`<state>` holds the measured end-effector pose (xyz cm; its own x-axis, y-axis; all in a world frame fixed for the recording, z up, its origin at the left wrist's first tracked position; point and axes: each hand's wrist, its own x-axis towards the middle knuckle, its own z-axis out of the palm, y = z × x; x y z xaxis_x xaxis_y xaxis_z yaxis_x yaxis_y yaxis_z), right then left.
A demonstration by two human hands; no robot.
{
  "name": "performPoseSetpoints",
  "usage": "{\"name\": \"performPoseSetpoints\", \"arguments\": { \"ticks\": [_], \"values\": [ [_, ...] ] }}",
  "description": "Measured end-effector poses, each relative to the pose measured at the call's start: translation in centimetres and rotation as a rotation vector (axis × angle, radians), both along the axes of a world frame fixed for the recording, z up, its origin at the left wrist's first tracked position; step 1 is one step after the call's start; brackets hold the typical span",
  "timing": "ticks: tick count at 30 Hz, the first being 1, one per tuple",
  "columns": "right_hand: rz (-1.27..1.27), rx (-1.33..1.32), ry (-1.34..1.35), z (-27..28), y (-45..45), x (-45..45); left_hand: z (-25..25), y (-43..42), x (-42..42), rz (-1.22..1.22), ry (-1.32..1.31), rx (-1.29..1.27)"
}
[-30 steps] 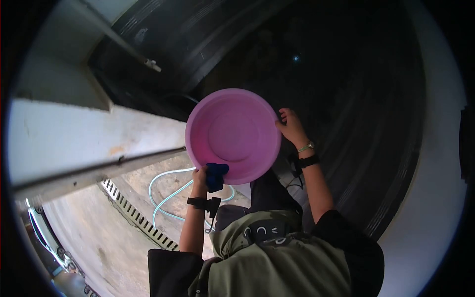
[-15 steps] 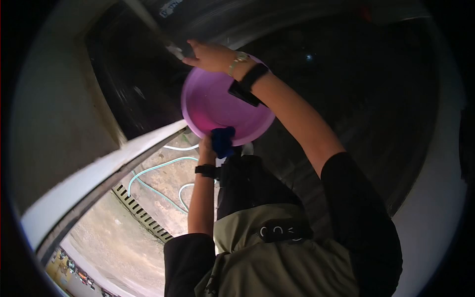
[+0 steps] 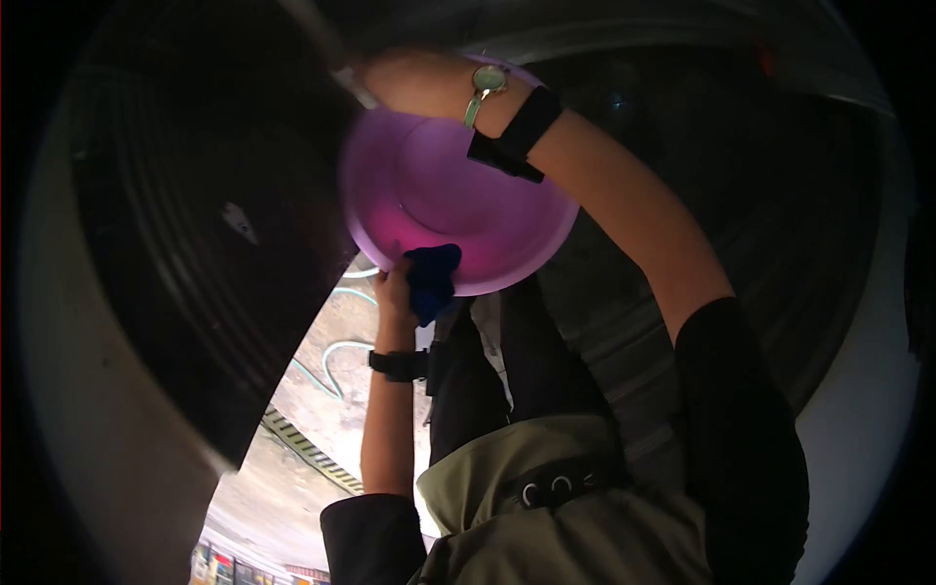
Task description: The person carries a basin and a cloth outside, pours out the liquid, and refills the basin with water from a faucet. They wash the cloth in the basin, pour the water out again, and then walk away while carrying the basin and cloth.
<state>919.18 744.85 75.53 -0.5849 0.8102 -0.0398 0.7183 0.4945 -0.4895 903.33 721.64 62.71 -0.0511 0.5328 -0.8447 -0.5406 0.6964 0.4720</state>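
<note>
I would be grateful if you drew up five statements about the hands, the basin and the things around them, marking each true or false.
1. The left hand holds a blue cloth at the rim of the basin. True.
2. The basin is green. False: it is pinkish purple.
3. A watch is on the right wrist. True.
4. Both hands are on the cloth. False: the right hand appears away from it, near the end of a pipe; blur hides whether they touch.
5. A hose lies on the floor. True.
</note>
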Motion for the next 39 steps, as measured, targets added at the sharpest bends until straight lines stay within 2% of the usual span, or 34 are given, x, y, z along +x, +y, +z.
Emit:
{"name": "performPoseSetpoints", "arguments": {
  "ticks": [2,3,6,11,13,14,16,18,19,21,22,24,25,26,29,31,33,35,37,38,39],
  "values": [
    [0.043,0.047,0.092,-1.1,0.8,0.6,1.3,0.9,0.2,0.016,-0.099,0.001],
    [0.118,0.272,0.108,-1.5,1.0,0.9,2.1,1.6,0.8,0.007,-0.063,-0.010],
    [0.138,0.193,0.065,-1.8,1.2,-0.2,2.0,1.7,-0.2,0.028,-0.122,-0.001],
    [0.128,0.002,0.186,-1.8,1.0,0.0,2.3,1.5,0.1,0.095,-0.255,-0.033],
    [-0.049,-0.500,0.944,-4.0,0.9,0.2,1.2,1.0,0.0,0.123,-0.301,-0.035],
    [-0.037,-0.508,0.942,-5.6,0.5,0.3,0.2,0.6,-0.1,0.146,-0.297,-0.025],
    [-0.448,-0.961,1.170,-9.6,-1.0,0.5,-1.4,0.0,-0.4,0.176,-0.292,-0.014],
    [-0.489,-1.045,0.908,-13.8,-2.7,-1.3,-2.7,-0.6,-0.8,0.180,-0.271,-0.024],
    [-0.509,-1.041,0.891,-11.0,-2.8,-0.7,0.4,-0.2,0.4,0.173,-0.292,-0.034],
    [-0.545,-1.418,0.831,-12.4,-3.4,-2.3,0.5,-0.3,0.7,0.209,-0.295,-0.084],
    [-0.542,-1.424,0.827,-13.0,-3.6,-3.1,0.9,-0.3,1.0,0.215,-0.294,-0.087],
    [-0.595,-1.411,0.912,-14.0,-3.6,-4.5,1.9,-0.3,1.4,0.189,-0.163,-0.083],
    [-0.665,-1.554,0.983,-14.5,-3.2,-5.0,1.7,-0.5,1.4,0.191,-0.163,-0.088],
    [-0.667,-1.556,0.983,-14.9,-3.1,-5.0,1.4,-0.8,1.4,0.191,-0.156,-0.096],
    [-0.652,-1.650,1.091,-15.5,-2.6,-5.3,1.9,-0.4,1.8,0.206,-0.170,-0.090],
    [-0.529,-1.770,1.221,-15.3,-2.2,-5.3,2.0,-0.3,1.9,0.220,-0.191,-0.079],
    [-0.536,-1.747,1.278,-15.2,-1.9,-5.5,1.3,-0.4,1.4,0.250,-0.330,-0.077],
    [-0.538,-1.724,1.336,-14.8,-1.4,-6.1,0.6,-0.7,0.6,0.239,-0.309,-0.056],
    [-0.584,-1.855,1.453,-15.1,-1.0,-6.4,-0.6,-0.7,0.6,0.224,-0.287,-0.041],
    [-0.586,-1.856,1.453,-14.4,-0.9,-6.6,-0.4,-0.7,0.6,0.232,-0.256,-0.044],
    [-0.607,-1.683,1.304,-13.5,-0.9,-6.9,-0.2,-0.6,0.5,0.241,-0.225,-0.044]
  ]
}}
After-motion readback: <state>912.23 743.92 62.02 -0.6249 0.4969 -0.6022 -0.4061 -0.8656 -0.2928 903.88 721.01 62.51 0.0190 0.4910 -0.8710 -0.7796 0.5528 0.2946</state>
